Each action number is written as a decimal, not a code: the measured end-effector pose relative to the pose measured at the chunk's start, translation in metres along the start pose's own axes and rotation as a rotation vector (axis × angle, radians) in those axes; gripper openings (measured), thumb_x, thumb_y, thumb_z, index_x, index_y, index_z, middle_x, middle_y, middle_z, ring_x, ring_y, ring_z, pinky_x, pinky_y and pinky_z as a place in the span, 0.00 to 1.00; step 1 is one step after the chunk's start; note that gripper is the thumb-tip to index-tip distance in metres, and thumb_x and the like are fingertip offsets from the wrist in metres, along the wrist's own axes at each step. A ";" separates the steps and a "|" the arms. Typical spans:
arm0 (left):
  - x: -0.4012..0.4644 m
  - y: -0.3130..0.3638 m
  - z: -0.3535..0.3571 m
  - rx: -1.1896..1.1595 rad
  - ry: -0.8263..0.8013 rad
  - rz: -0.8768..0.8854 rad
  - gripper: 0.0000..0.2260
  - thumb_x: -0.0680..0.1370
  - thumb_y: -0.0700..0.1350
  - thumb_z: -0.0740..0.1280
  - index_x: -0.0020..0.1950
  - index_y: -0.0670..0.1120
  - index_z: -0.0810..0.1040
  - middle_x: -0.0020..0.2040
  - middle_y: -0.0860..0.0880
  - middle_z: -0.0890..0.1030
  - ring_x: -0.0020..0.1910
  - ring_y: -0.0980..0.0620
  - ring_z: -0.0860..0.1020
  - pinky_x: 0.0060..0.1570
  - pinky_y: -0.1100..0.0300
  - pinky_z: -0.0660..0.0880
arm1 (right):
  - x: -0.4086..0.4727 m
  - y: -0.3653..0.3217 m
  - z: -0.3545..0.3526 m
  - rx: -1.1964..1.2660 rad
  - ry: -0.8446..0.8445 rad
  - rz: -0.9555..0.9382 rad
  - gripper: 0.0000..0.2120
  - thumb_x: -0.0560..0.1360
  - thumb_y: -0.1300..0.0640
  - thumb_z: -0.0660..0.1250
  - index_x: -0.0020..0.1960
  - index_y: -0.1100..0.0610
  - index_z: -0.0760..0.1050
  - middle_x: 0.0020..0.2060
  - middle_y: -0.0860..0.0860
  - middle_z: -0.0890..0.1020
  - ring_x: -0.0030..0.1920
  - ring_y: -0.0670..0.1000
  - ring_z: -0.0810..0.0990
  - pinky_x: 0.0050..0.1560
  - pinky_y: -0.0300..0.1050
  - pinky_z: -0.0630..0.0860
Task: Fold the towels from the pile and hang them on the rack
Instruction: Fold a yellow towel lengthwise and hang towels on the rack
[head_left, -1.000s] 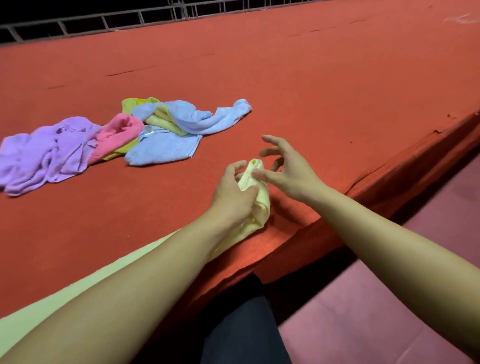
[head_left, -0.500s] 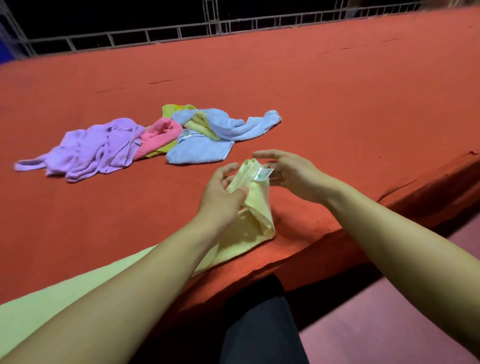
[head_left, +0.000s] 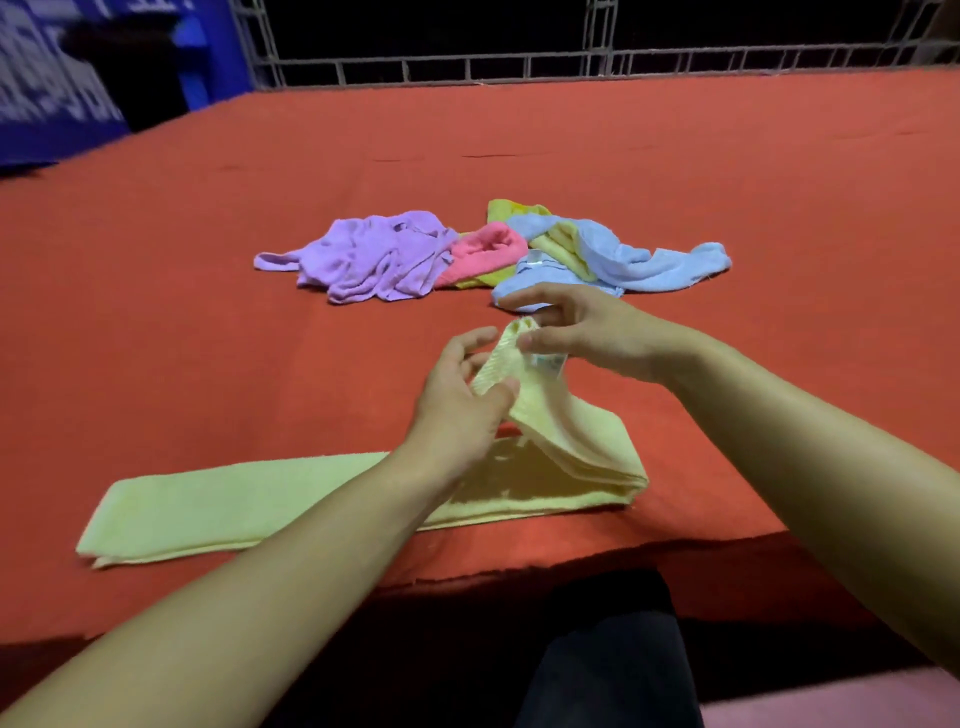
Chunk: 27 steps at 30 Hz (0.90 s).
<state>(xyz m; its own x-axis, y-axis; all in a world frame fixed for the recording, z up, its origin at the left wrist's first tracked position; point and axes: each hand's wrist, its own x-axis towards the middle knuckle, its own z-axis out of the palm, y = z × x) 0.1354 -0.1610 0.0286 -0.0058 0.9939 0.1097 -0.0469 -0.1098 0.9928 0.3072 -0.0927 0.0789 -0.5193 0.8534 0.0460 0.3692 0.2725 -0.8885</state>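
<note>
my left hand (head_left: 457, 400) pinches the raised end of the pale yellow towel (head_left: 249, 501), thumb on the near side and fingers curled behind the cloth. my right hand (head_left: 587, 332) meets the same end from the other side: its thumb and a fingertip nip the top corner beside the small white tag (head_left: 546, 362), while the other fingers spread loosely above it. both hands hold that end up off the red table cover (head_left: 208, 312).

the rest of the yellow towel is folded into a long narrow strip. it lies flat along the near edge of the table, running out to my left, and at the right it doubles back on itself and rises to my fingers, so the lifted part slopes up over the flat part.

beyond my hands, toward the middle of the table, the pile waits in a crumpled row: a purple towel (head_left: 374, 254) at the left, a pink towel (head_left: 485, 249) touching it, a bit of darker yellow towel (head_left: 511, 208) showing behind, and a light blue towel (head_left: 649, 265) sprawling to the right. my right fingers overlap the near edge of the blue one in view; i cannot tell whether they touch it.

a metal railing (head_left: 519, 67) runs along the far side of the table.
</note>
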 end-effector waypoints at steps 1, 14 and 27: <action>-0.003 0.000 -0.010 0.000 0.024 0.001 0.20 0.77 0.30 0.65 0.63 0.51 0.71 0.55 0.49 0.81 0.42 0.56 0.81 0.39 0.60 0.78 | 0.009 -0.005 0.008 -0.025 -0.038 -0.023 0.20 0.77 0.59 0.69 0.69 0.53 0.73 0.52 0.55 0.82 0.51 0.46 0.79 0.54 0.45 0.75; -0.049 -0.001 -0.156 0.216 0.348 -0.036 0.16 0.77 0.41 0.70 0.60 0.56 0.71 0.45 0.48 0.85 0.35 0.48 0.81 0.41 0.52 0.80 | 0.103 -0.057 0.142 -0.061 -0.251 -0.152 0.22 0.74 0.57 0.74 0.66 0.57 0.74 0.39 0.51 0.81 0.38 0.44 0.79 0.43 0.36 0.75; -0.088 -0.016 -0.303 0.412 0.629 -0.189 0.19 0.76 0.43 0.71 0.64 0.53 0.71 0.50 0.51 0.83 0.31 0.51 0.82 0.44 0.50 0.81 | 0.183 -0.080 0.303 -0.062 -0.410 -0.167 0.23 0.72 0.57 0.76 0.64 0.59 0.73 0.36 0.50 0.82 0.34 0.40 0.81 0.38 0.30 0.72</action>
<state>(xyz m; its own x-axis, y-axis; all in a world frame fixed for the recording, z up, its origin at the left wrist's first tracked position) -0.1662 -0.2474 -0.0111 -0.6064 0.7951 0.0118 0.2710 0.1927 0.9431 -0.0510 -0.0930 0.0205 -0.8340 0.5517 -0.0093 0.2932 0.4289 -0.8544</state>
